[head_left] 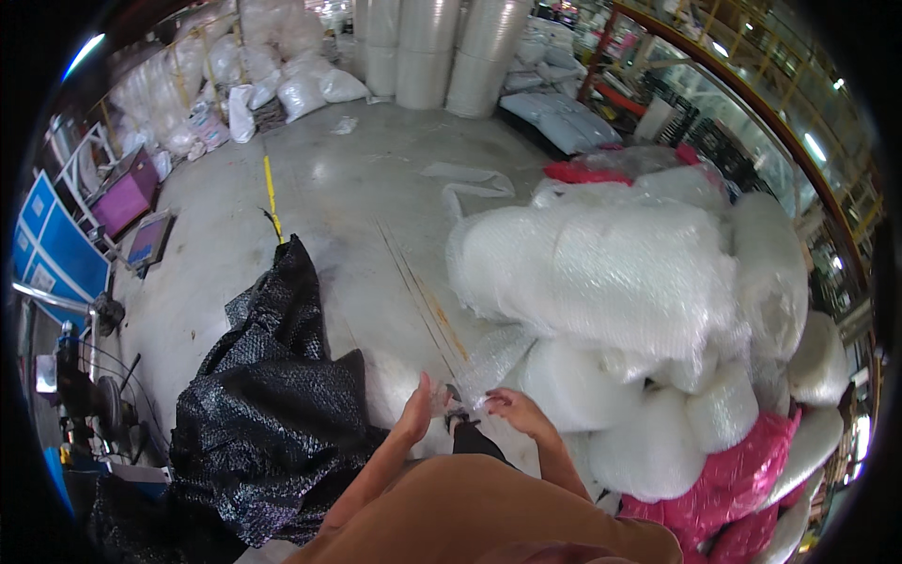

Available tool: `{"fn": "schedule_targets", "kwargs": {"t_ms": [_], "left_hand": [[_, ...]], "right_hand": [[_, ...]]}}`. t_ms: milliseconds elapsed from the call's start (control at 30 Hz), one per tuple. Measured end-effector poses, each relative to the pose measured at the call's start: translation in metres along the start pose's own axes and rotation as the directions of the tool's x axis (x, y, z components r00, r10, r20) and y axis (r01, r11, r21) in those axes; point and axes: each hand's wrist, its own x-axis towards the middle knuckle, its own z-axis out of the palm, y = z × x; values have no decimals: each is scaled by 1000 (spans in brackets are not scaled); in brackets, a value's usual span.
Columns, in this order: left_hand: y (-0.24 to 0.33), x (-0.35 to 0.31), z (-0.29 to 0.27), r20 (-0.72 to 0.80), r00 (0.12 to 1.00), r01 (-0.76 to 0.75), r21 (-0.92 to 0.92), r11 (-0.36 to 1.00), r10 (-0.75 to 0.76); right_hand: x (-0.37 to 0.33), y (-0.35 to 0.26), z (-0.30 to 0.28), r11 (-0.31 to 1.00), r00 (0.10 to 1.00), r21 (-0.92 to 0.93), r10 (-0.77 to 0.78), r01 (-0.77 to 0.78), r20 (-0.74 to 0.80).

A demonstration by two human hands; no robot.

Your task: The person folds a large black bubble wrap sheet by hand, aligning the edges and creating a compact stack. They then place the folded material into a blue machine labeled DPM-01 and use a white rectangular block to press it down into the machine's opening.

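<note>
My left hand (415,411) is raised in front of my body, its fingers stretched upward and apart from the thumb. No held thing can be made out in it. Level with it, my right hand (514,408) is half curled, with a gap between thumb and fingers. It is beside a loose, see-through end of bubble wrap (498,362); whether it touches that film is hard to tell. That end hangs from a large clear bubble wrap roll (592,273) lying on top of a pile at my right. Crumpled black bubble wrap (272,414) lies heaped at my left.
Smaller white rolls (648,451) and pink wrap (733,479) fill the pile's near side. Tall film rolls (427,56) and stuffed clear bags (301,85) stand at the back. A blue panel (58,240) and a machine (117,395) are at far left. Yellow tape (272,193) marks the floor.
</note>
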Motion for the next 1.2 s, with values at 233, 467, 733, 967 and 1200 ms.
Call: {"fn": "schedule_targets", "kwargs": {"t_ms": [233, 467, 733, 967, 1200], "left_hand": [[114, 115, 14, -137, 978, -150, 60, 987, 157], [221, 218, -18, -407, 818, -304, 294, 906, 406], [317, 317, -63, -505, 740, -358, 265, 895, 445], [424, 436, -173, -419, 781, -520, -27, 854, 463], [596, 551, -262, -473, 782, -350, 207, 914, 406]], "right_hand": [[163, -47, -49, 988, 956, -154, 46, -1, 290], [348, -147, -133, 861, 962, -455, -124, 225, 242], [537, -256, -116, 869, 842, -280, -240, 408, 483], [695, -345, -56, 843, 715, -252, -204, 476, 669], [842, -447, -55, 840, 782, -276, -247, 467, 571]]}}
